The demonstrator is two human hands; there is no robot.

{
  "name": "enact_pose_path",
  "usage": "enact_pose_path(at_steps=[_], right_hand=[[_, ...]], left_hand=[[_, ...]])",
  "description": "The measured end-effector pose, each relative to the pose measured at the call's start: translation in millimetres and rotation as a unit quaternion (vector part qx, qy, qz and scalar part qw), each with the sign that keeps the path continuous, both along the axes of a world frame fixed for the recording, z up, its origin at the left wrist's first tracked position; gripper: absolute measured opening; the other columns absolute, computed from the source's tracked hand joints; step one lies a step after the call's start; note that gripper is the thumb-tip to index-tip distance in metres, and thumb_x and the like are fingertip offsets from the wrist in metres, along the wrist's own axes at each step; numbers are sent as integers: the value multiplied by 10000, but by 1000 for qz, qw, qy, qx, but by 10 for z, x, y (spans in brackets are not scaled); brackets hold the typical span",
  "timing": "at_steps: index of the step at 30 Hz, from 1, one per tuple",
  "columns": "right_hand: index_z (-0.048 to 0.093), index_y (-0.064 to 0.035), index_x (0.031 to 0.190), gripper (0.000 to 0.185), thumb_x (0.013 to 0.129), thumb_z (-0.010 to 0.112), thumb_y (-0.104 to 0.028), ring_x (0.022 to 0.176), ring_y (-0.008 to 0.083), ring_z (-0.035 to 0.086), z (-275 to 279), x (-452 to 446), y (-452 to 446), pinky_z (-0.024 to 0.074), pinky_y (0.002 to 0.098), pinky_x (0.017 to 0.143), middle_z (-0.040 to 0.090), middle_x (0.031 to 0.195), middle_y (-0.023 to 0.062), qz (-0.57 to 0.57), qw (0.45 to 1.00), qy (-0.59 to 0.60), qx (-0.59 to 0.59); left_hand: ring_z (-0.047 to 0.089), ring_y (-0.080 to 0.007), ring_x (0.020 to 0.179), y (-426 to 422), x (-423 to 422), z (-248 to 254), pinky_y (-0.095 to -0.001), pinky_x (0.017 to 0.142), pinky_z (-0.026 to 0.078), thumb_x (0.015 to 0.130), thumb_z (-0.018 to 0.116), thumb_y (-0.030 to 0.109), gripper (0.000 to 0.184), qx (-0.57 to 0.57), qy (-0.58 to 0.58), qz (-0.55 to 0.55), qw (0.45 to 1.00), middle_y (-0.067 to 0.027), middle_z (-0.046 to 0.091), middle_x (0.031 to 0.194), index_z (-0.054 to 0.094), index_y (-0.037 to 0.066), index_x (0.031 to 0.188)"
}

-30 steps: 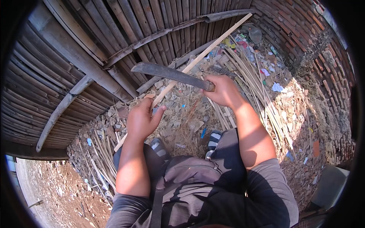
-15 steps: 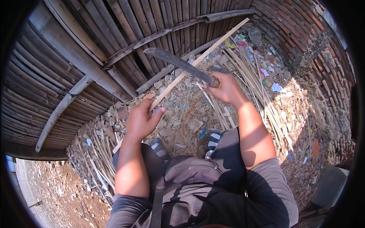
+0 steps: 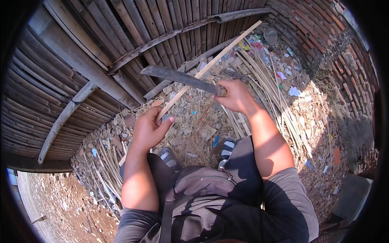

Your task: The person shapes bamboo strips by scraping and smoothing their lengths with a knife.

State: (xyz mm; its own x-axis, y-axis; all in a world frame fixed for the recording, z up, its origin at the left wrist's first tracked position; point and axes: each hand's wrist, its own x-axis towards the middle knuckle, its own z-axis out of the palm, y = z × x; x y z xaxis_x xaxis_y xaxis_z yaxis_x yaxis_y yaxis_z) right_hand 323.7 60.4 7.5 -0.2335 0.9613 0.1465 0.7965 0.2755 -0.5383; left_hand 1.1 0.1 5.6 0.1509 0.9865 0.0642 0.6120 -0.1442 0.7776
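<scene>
A long pale bamboo strip slants from my lap up toward the far corner. My left hand is closed around its lower part, with the thumb lying along the near side. In my right hand is the handle of a machete, gripped in a fist. Its dark, broad blade points left and crosses the strip a good way beyond my left hand. Blade and strip overlap in view; whether the edge is biting into the wood I cannot tell.
A bundle of split bamboo strips lies on the rubble to the right, and more strips lie at the left. A bamboo wall rises ahead, a brick wall at right. My sandalled feet rest on debris.
My right hand has shifted slightly left and toward me, and the machete has slid with it down along the strip, its blade now flatter. My left hand has barely moved.
</scene>
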Motion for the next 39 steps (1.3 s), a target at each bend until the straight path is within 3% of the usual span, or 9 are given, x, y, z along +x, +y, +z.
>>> enact_pose_path(at_steps=[7,10,16,19,22,28,31,34,39], right_hand=[[740,-126,1104,348,836,818,-334,904,434,711,-22,31,3,570,495,814,733,902,217,48,997,-53,14],[732,-69,1035,311,814,839,-262,833,430,684,1,37,-24,526,471,734,684,833,228,24,997,17,70],[737,-72,1050,318,815,843,-258,808,424,682,25,-12,-22,530,451,727,688,833,223,-13,998,37,56],[732,-119,1086,334,830,816,-318,885,444,698,-30,-24,-2,555,502,777,726,882,203,45,998,-2,53],[737,-76,1067,322,826,842,-262,775,401,668,-8,-38,-4,527,431,714,692,837,225,32,999,-3,41],[743,-133,1135,369,834,816,-333,897,427,714,33,19,16,563,495,783,740,921,207,-47,998,34,-33],[722,-63,1034,315,817,839,-259,782,425,671,-72,-20,-5,522,451,702,680,816,223,-6,995,21,93],[719,-63,1027,313,819,835,-265,766,429,662,-50,-11,2,516,462,699,671,799,219,39,996,15,81],[725,-75,1030,309,823,828,-280,782,429,675,-28,-27,29,516,467,703,675,802,215,-22,1000,0,16]], left_hand=[[512,-54,685,2,-50,-5,-264,611,427,920,822,211,292,-44,-16,-13,999,32,608,751,692,2,1076],[511,-49,696,-12,-80,-23,-258,617,426,934,818,207,284,-65,-56,-17,996,42,616,773,691,8,1092],[514,-45,700,-38,-62,24,-250,617,422,945,812,209,284,-55,-82,-14,995,48,618,783,690,9,1104],[514,-45,698,-43,-38,46,-249,616,421,936,818,217,294,-48,-59,-12,997,44,617,772,694,5,1099],[515,-46,696,-44,-63,26,-252,616,424,929,822,225,306,-42,-48,-11,998,36,614,759,699,3,1099],[512,-53,685,-18,-93,52,-258,618,431,929,820,233,321,16,-20,39,999,28,603,744,698,-2,1109],[510,-58,683,-40,-68,80,-261,620,431,926,823,239,327,1,-29,20,999,26,605,746,695,-5,1102],[506,-60,684,-60,-69,85,-263,623,430,925,826,246,332,-20,-26,0,999,24,607,748,693,-6,1096],[510,-58,681,-23,-85,51,-262,619,431,922,826,241,327,-29,-28,7,999,26,606,741,696,-5,1094]])
